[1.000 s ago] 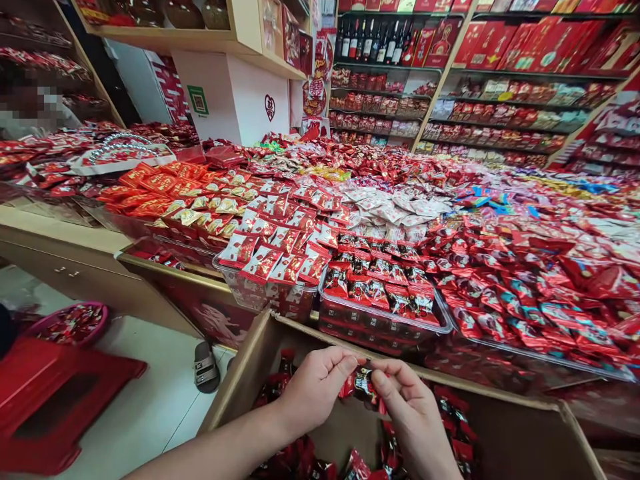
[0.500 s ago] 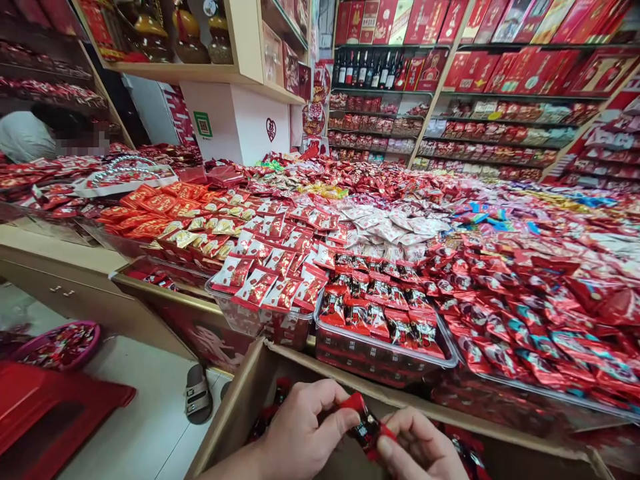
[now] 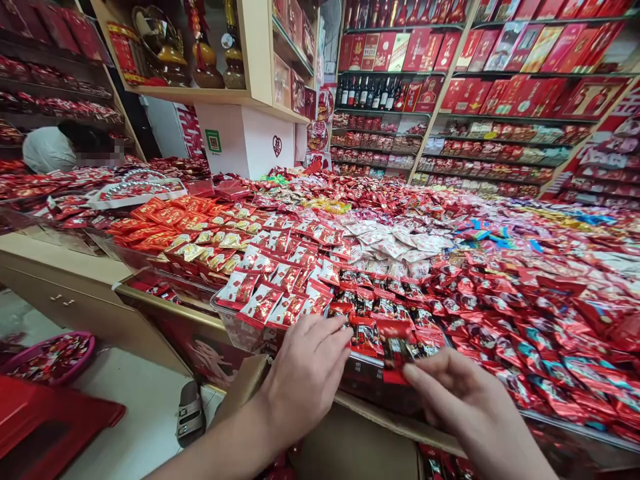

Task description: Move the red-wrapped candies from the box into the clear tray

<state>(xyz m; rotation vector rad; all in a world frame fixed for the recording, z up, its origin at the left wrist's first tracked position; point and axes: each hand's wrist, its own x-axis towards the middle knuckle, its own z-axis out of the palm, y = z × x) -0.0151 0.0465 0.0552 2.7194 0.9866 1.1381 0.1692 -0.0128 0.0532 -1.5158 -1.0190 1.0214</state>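
Observation:
My right hand [image 3: 463, 393] pinches a red and black wrapped candy [image 3: 397, 353] between thumb and fingers, over the front edge of a clear plastic bin [image 3: 365, 370]. Rows of matching red and black candies [image 3: 365, 333] fill that bin. My left hand [image 3: 313, 367] rests at the bin's left side, fingers stretched forward, their tips at the candies; its thumb is hidden. Below both hands is an open cardboard box [image 3: 360, 440], with more red and black packets [image 3: 440, 460] inside, partly covered by my right arm.
A bin of white and red packets [image 3: 263, 303] adjoins on the left, and shiny red packets [image 3: 525, 340] lie to the right. A person [image 3: 50, 150] bends at the far left. On the floor are a sandal [image 3: 191, 413], a pink basin [image 3: 55, 357] and a red stool [image 3: 55, 427].
Both hands have risen forward from the cardboard box to the bin. My left hand has let go of the candy, which my right hand now holds over the bin. The view has tilted up slightly.

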